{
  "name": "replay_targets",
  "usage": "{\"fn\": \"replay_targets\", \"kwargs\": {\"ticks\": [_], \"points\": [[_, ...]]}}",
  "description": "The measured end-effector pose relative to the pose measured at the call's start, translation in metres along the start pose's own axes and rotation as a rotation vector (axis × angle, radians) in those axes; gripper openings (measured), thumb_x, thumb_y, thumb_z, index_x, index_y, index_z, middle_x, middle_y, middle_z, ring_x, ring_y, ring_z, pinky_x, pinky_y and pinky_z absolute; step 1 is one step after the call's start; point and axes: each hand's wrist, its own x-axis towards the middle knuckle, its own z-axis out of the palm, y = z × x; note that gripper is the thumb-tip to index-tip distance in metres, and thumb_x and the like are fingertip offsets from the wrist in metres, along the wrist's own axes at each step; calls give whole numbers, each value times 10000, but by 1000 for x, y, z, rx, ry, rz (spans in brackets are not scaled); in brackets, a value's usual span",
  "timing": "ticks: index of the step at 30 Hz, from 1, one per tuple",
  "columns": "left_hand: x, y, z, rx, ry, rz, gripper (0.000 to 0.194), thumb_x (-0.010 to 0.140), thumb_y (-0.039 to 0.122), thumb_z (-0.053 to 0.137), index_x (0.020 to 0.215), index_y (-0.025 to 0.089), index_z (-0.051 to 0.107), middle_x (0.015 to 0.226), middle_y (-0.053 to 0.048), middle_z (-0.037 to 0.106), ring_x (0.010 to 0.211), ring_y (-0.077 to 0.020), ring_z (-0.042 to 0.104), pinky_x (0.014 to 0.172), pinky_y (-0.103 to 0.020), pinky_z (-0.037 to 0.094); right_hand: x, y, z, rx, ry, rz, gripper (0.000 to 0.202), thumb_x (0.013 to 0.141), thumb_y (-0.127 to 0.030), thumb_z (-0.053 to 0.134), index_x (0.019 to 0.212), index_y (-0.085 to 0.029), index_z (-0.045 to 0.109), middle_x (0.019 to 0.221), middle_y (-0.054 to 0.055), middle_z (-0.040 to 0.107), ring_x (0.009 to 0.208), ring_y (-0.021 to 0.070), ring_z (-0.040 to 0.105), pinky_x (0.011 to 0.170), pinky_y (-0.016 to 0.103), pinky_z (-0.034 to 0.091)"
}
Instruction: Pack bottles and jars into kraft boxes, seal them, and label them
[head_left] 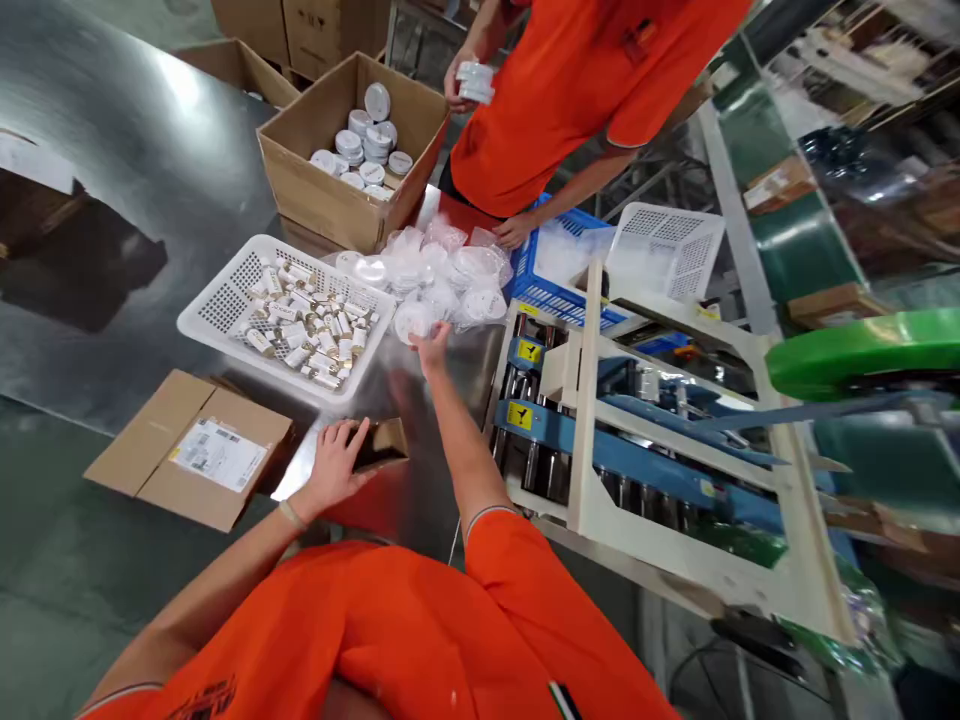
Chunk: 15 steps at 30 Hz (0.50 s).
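My left hand [337, 465] is at the left side of a small open cardboard box [390, 440] by the table's near edge, its fingers curled over the rim. The box's inside is mostly dark and hidden. My right hand [431, 348] reaches forward and pinches a round white disc in clear wrap [412, 321]. That disc lies at the near edge of a pile of similar clear-wrapped round packets [450, 265]. Left of the pile stands a white perforated basket [214, 305] with many small bottles with white labels [319, 330] in it.
A large cardboard box [322, 205] holds white round tins [371, 140]. Across the table a co-worker in orange [562, 110] holds stacked white tins [475, 82]. A labelled carton [191, 450] lies at left; a blue crate [551, 290] and roller conveyor machine [585, 430] stand right.
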Motion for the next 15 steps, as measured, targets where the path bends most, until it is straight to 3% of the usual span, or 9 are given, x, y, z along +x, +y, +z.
{"fn": "replay_targets", "kwargs": {"ticks": [2,4,6,7,9,11,13,15], "points": [[4,-5,2,-112,41,15,969,860,581,846,1656,135,518,1472,-236,648,1348,-443,597,1172,-606,462,-44,13,-33,-98,-27,-207,494,892,-195,782,1313,-177,523,1363,146,662,1121,191,673,957,326,629],[9,-10,7,-231,97,21,1016,824,628,880,1620,119,506,1476,-231,641,1335,-422,609,1174,-606,482,-94,28,-67,-251,-109,-531,413,874,-181,774,1231,-196,567,1368,161,670,1250,258,663,1109,438,596],[13,-16,12,-324,155,8,1047,786,660,912,1578,109,505,1485,-230,626,1342,-406,605,1175,-599,502,-144,40,-93,-427,-258,-838,305,899,-147,702,1180,-218,610,1412,164,673,1387,313,618,1227,546,526],[15,-18,15,-350,174,-5,1029,777,674,918,1540,104,528,1471,-230,628,1340,-403,605,1174,-597,509,-165,44,-102,-509,-350,-924,291,912,-120,663,1181,-228,633,1434,153,677,1430,321,595,1262,573,496],[18,-21,19,-360,173,-15,909,768,681,924,1408,114,616,1391,-215,661,1301,-397,619,1172,-601,511,-199,47,-105,-681,-538,-948,360,939,-83,614,1261,-234,673,1482,145,675,1454,320,578,1275,568,493],[20,-22,20,-348,138,19,815,752,651,942,1327,144,666,1350,-187,685,1283,-391,623,1187,-600,500,-214,44,-92,-855,-691,-847,416,987,-132,634,1394,-211,675,1527,171,661,1441,332,580,1242,534,526],[21,-21,18,-337,113,72,862,730,601,966,1403,162,653,1391,-171,686,1343,-396,595,1213,-582,486,-213,38,-71,-1002,-839,-716,484,1027,-285,708,1489,-153,654,1568,212,639,1428,354,585,1216,517,537],[21,-19,13,-303,99,119,953,752,568,959,1528,151,594,1453,-185,669,1404,-404,561,1231,-568,468,-201,29,-49,-1087,-986,-642,594,992,-436,803,1464,-93,691,1539,229,671,1384,354,624,1186,483,547]]}}
